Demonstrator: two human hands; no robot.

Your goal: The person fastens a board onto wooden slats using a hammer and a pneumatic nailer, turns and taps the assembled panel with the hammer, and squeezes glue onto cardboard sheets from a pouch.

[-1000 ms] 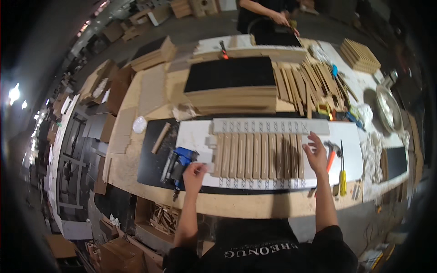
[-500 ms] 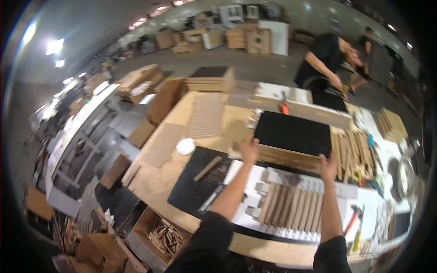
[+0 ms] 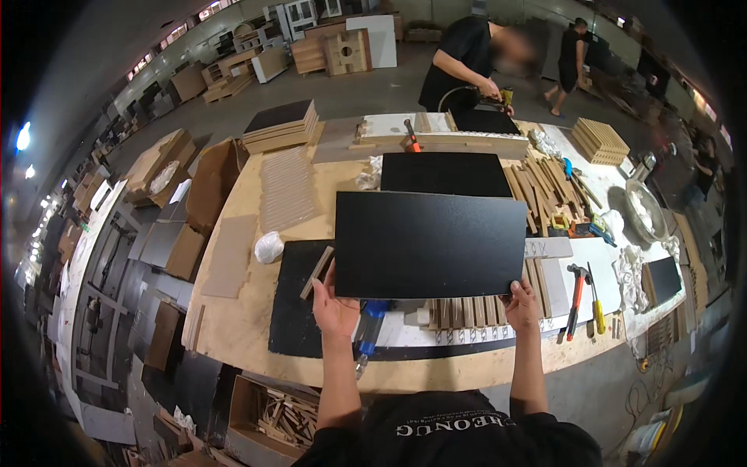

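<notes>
Between my two hands, a black rectangular panel [image 3: 429,245] is held up over the workbench, its broad face toward me. My left hand [image 3: 336,310] grips its lower left corner, and my right hand [image 3: 523,303] has the lower right corner, thumb at the front edge. Just beyond it lies another black panel [image 3: 445,171], partly covered by the held one. Below the held panel, a row of wooden strips [image 3: 476,313] shows on a white board. A blue tool [image 3: 372,325] lies beside my left wrist, partly hidden.
Right of the strips lie a hammer [image 3: 576,300] and a yellow-handled screwdriver [image 3: 597,319]. Loose wood pieces [image 3: 541,187] heap behind. A stack of black-topped panels [image 3: 280,124] stands far left. Across the bench a person [image 3: 467,66] works with a tool. A box of scraps [image 3: 268,416] sits below.
Both hands have drawn a black panel back toward me from its place farther up the bench and tilted its face my way. Another black panel now shows behind it. The view has swung right.
</notes>
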